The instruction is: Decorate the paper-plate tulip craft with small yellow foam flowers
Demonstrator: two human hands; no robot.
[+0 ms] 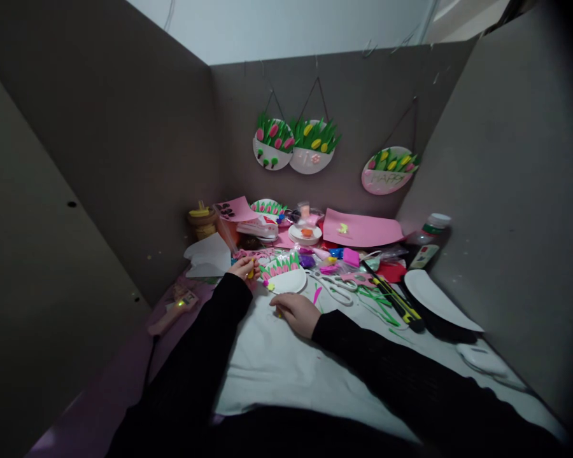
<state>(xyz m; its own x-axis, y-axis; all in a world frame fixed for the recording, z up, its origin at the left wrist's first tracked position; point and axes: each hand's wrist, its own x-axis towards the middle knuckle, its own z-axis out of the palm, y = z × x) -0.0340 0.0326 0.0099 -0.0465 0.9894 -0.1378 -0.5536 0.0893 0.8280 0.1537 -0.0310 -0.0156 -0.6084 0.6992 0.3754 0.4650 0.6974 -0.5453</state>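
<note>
My left hand is closed on a small yellow piece, whose exact kind I cannot make out. Just right of it lies a white paper-plate craft with green grass and pink tulips along its top. A yellow flower and a magenta one sit at the plate's left edge. In front of the plate, my right hand rests low over the white cloth, its fingers bent together. A bit of yellow shows beneath those fingertips, too small to name. A magenta strip lies beside this hand.
White-handled scissors, green scraps and a yellow-black utility knife lie to the right. A bottle stands behind a cut white plate. Leftward is a pink glue gun. Finished plates hang on the back panel.
</note>
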